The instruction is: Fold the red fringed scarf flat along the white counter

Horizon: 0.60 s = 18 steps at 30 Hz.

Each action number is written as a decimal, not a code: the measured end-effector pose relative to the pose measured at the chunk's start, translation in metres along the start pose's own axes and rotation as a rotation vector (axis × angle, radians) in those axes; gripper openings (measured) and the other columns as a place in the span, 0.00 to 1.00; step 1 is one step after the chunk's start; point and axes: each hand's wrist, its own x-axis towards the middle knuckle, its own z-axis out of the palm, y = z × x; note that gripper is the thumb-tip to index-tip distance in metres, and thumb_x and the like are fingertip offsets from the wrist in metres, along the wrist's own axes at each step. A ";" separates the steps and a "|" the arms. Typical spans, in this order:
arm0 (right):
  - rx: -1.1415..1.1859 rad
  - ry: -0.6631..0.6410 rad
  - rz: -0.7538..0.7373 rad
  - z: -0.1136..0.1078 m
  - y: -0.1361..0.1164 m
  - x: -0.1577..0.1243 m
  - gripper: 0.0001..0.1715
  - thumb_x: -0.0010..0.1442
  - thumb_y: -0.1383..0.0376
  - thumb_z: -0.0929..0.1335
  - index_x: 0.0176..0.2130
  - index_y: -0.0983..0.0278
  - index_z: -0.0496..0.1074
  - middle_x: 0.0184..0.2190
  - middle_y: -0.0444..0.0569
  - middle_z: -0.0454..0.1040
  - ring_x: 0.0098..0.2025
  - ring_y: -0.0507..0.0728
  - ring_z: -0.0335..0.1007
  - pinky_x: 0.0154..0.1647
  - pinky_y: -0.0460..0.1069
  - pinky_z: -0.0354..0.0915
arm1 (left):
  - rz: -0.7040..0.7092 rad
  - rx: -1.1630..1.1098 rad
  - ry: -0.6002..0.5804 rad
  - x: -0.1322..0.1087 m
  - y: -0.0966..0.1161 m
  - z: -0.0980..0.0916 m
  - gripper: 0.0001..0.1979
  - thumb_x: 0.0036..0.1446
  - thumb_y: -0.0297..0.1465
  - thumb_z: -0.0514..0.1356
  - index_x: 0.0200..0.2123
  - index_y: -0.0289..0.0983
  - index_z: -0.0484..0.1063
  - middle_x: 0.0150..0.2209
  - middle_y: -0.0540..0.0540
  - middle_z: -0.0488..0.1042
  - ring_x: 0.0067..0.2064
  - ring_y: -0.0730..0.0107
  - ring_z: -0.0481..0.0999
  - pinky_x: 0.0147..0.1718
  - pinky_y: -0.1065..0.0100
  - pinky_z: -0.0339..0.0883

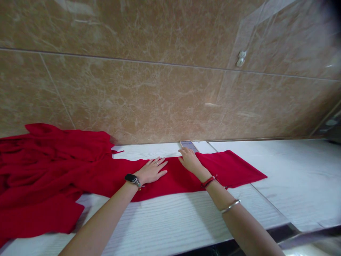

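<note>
Red fabric [229, 169], partly flattened; left hand [151, 172] atop, fingers spread; right hand [191, 161] at far edge, fingers loosely parted; risk: uneven pressure could wrinkle it.

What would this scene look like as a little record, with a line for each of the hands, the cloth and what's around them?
Left hand: flat on the cloth, fingers spread
Right hand: resting on the cloth, near its far edge
Cloth: red, a strip laid out flat under both hands
Rumpled red fabric: heaped at the picture's left
Phone: just beyond the right hand, partly hidden
Surface: white, with wood-like grain
Wall: brown, marble-patterned, behind the surface
</note>
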 end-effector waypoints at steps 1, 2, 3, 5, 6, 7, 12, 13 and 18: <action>0.024 -0.020 -0.014 -0.004 0.000 -0.004 0.25 0.59 0.62 0.60 0.55 0.68 0.60 0.56 0.58 0.58 0.58 0.63 0.50 0.55 0.58 0.50 | 0.004 0.003 0.010 -0.001 -0.002 0.001 0.27 0.61 0.44 0.41 0.60 0.41 0.49 0.63 0.46 0.45 0.63 0.63 0.41 0.58 0.59 0.36; 0.045 -0.048 -0.030 -0.008 0.002 -0.009 0.29 0.58 0.59 0.60 0.57 0.68 0.57 0.59 0.58 0.53 0.60 0.65 0.45 0.55 0.61 0.49 | 0.011 0.004 0.022 -0.003 -0.004 0.002 0.27 0.60 0.45 0.41 0.60 0.42 0.49 0.63 0.46 0.46 0.63 0.64 0.41 0.58 0.59 0.36; 0.060 -0.081 -0.041 -0.012 0.006 -0.015 0.32 0.58 0.57 0.60 0.58 0.67 0.54 0.61 0.57 0.50 0.61 0.67 0.41 0.55 0.64 0.48 | 0.018 0.005 0.035 -0.005 -0.006 0.003 0.26 0.60 0.45 0.41 0.60 0.43 0.49 0.63 0.47 0.46 0.63 0.65 0.42 0.58 0.60 0.37; 0.070 -0.132 -0.041 -0.016 0.022 -0.026 0.34 0.59 0.53 0.58 0.60 0.65 0.50 0.62 0.55 0.46 0.62 0.67 0.36 0.55 0.66 0.47 | 0.027 0.007 0.058 -0.009 -0.011 0.004 0.26 0.60 0.45 0.41 0.60 0.44 0.50 0.62 0.47 0.47 0.63 0.66 0.43 0.58 0.61 0.37; 0.065 -0.145 -0.026 -0.016 0.035 -0.031 0.34 0.60 0.52 0.57 0.61 0.63 0.48 0.63 0.54 0.45 0.63 0.67 0.35 0.56 0.66 0.46 | 0.025 0.009 0.066 -0.010 -0.013 0.005 0.26 0.60 0.45 0.41 0.60 0.44 0.50 0.62 0.48 0.46 0.63 0.66 0.43 0.58 0.61 0.37; 0.050 -0.157 0.004 -0.014 0.049 -0.037 0.34 0.60 0.52 0.55 0.62 0.62 0.46 0.63 0.54 0.44 0.63 0.66 0.35 0.56 0.67 0.46 | 0.018 0.013 0.071 -0.012 -0.015 0.005 0.26 0.60 0.45 0.41 0.60 0.44 0.50 0.62 0.48 0.46 0.63 0.66 0.43 0.58 0.61 0.37; -0.044 -0.279 0.176 0.005 0.132 -0.056 0.28 0.63 0.56 0.50 0.61 0.57 0.46 0.62 0.52 0.46 0.62 0.66 0.38 0.51 0.72 0.48 | -0.013 0.018 0.063 -0.013 -0.013 0.005 0.26 0.60 0.45 0.42 0.60 0.45 0.49 0.62 0.49 0.46 0.63 0.65 0.45 0.58 0.60 0.38; -0.066 -0.299 0.180 0.010 0.146 -0.058 0.27 0.63 0.57 0.49 0.61 0.55 0.48 0.63 0.50 0.46 0.62 0.67 0.38 0.50 0.73 0.47 | -0.020 0.018 0.059 -0.012 -0.012 0.005 0.26 0.60 0.45 0.42 0.60 0.45 0.49 0.62 0.49 0.45 0.63 0.65 0.45 0.58 0.60 0.38; -0.168 -0.228 0.236 0.026 0.196 -0.069 0.25 0.62 0.58 0.52 0.58 0.54 0.55 0.62 0.52 0.49 0.61 0.67 0.43 0.50 0.70 0.49 | -0.108 0.036 0.037 -0.014 -0.010 0.003 0.27 0.59 0.46 0.43 0.60 0.44 0.48 0.62 0.47 0.46 0.63 0.62 0.44 0.58 0.57 0.39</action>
